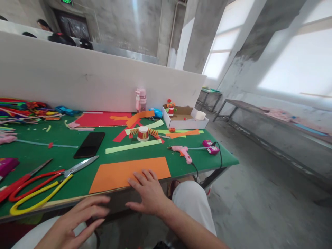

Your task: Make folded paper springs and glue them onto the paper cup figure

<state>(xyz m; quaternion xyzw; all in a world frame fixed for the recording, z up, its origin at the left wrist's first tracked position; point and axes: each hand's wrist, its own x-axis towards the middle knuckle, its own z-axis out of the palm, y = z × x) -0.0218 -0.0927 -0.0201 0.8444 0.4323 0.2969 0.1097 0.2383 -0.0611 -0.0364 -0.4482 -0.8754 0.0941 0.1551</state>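
Observation:
An orange paper sheet (114,174) lies flat along the near edge of the green table. My right hand (146,190) rests its spread fingertips on the sheet's front part, with the thumb off the edge. My left hand (85,214) hovers just in front of the table edge, fingers apart, holding nothing. Left of the sheet are large scissors (59,180) with one red and one yellow handle. Beyond the sheet sits a small red-and-white paper cup (143,134) with folded red-and-yellow paper strips at both sides. A pale green strip (133,146) lies between cup and sheet.
A pink glue gun (183,151) with a cord lies to the right, near a purple box (210,147). A black phone (90,145) lies left of centre. Farther back are a cardboard box (181,121), a pink bottle (141,100) and a white partition (103,76).

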